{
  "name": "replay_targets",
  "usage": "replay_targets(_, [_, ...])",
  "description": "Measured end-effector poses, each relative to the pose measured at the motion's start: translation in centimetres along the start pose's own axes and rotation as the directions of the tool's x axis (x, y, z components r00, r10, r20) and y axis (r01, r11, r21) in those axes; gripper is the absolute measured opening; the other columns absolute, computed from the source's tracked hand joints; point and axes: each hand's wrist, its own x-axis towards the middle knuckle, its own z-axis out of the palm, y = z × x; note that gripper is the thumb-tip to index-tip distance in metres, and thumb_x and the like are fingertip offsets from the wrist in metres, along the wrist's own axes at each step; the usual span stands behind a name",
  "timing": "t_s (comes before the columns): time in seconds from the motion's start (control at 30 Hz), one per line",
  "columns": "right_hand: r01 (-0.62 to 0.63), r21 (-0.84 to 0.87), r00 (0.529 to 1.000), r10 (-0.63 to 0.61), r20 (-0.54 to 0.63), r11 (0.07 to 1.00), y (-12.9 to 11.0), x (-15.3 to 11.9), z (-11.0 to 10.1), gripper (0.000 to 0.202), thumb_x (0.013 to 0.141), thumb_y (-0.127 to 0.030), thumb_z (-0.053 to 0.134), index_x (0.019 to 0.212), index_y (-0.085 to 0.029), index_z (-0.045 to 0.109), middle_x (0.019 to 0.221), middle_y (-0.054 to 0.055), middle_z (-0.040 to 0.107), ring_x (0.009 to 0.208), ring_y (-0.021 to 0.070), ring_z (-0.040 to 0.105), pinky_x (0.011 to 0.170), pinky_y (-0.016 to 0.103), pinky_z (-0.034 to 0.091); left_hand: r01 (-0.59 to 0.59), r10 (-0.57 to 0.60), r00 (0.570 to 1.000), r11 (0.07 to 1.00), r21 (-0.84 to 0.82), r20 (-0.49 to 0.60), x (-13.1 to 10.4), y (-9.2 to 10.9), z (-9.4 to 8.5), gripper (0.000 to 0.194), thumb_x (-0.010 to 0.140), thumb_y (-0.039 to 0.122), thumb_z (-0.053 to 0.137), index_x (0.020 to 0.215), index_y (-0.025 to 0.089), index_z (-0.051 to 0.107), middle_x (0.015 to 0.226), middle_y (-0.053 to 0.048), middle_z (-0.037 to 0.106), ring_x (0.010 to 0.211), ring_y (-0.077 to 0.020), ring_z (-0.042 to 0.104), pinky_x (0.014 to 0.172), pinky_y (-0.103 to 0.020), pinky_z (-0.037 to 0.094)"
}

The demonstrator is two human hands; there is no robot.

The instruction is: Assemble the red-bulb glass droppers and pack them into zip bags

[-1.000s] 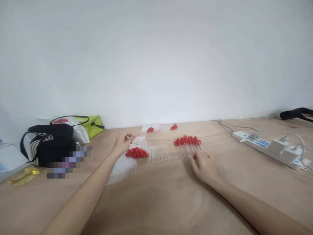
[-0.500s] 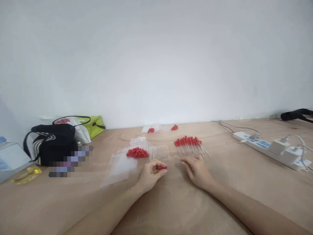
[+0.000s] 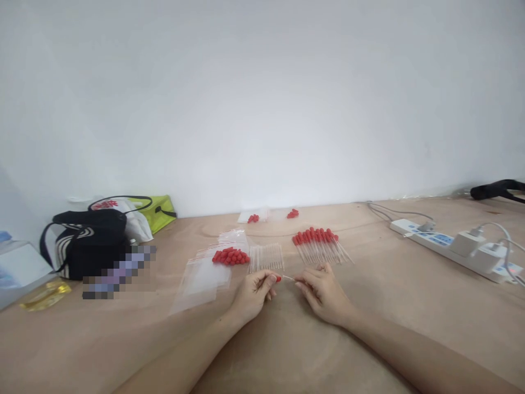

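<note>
Pinched in my left hand [image 3: 252, 294] is a red cap [image 3: 278, 278], only its end showing. My right hand [image 3: 324, 291] grips a thin pale stick [image 3: 289, 278] whose tip points left, close to the cap. Beyond my left hand lies a row of bare sticks [image 3: 266, 257], with a pile of red caps [image 3: 230, 256] to its left on clear zip bags [image 3: 200, 279]. A fan of sticks with red caps on their ends [image 3: 318, 243] rests beyond my right hand.
Two small groups of red pieces [image 3: 253, 218] [image 3: 292, 214] lie near the wall. A white power strip [image 3: 447, 246] with plugs and cables is on the right. On the left are a black bag [image 3: 94, 241], a green bag [image 3: 158, 213] and a yellow packet [image 3: 46, 296].
My right hand has moved slightly left and down, bringing the stick near the cap. My left fingers have closed further over the red cap, which now shows less.
</note>
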Motion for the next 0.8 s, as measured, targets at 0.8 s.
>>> replay_targets(0.8, [0.143, -0.09, 0.987, -0.135, 0.088, 0.986, 0.9, 0.6, 0.1, 0.022, 0.08, -0.013, 0.038, 0.08, -0.02, 0.059, 0.068, 0.0, 0.06, 0.058, 0.0107, 0.046, 0.063, 0.029, 0.019, -0.212, 0.18, 0.976, 0.909, 0.359, 0.12, -0.8, 1.5, -0.1, 0.015, 0.077, 0.025, 0.052, 0.076, 0.016, 0.064, 0.06, -0.001, 0.06, 0.055, -0.0123, 0.054, 0.052, -0.021, 0.042])
